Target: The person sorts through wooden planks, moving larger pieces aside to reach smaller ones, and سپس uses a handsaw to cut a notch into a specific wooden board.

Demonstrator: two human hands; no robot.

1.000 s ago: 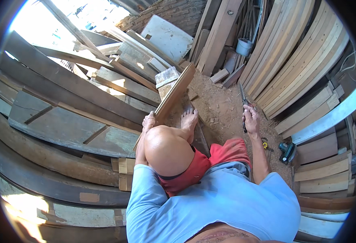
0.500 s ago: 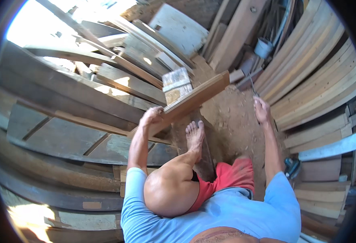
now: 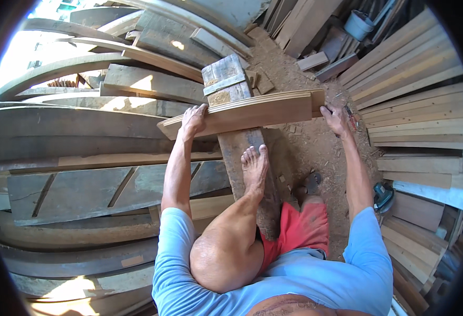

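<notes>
A brown wooden board (image 3: pixel 263 117) with a grooved long edge and a stepped right end lies crosswise over a worn wooden beam (image 3: pixel 234 150). Near its left end, my left hand (image 3: pixel 194 119) is closed over the upper edge. At the other end, the fingers of my right hand (image 3: pixel 335 120) grip the stepped tip; part of that grip is hidden. My bare foot (image 3: pixel 254 163) presses on the beam just below the board. Beyond it, a paint-stained block with a crosspiece (image 3: pixel 224 79) sits on the beam. A slim tool with some red (image 3: pixel 353 120) lies on the ground by my right hand.
Long dark planks (image 3: pixel 84 126) and a slotted grey board (image 3: pixel 99 192) fill the left side. Pale planks (image 3: pixel 410 79) are stacked along the right. A green power tool (image 3: pixel 383 196) rests near my right elbow. A bucket (image 3: pixel 359 25) stands far right; shavings (image 3: pixel 305 142) cover the ground.
The board has swung from a slant to nearly level across the beam. My right hand has let go of a thin pointed tool and come in to the board's right end.
</notes>
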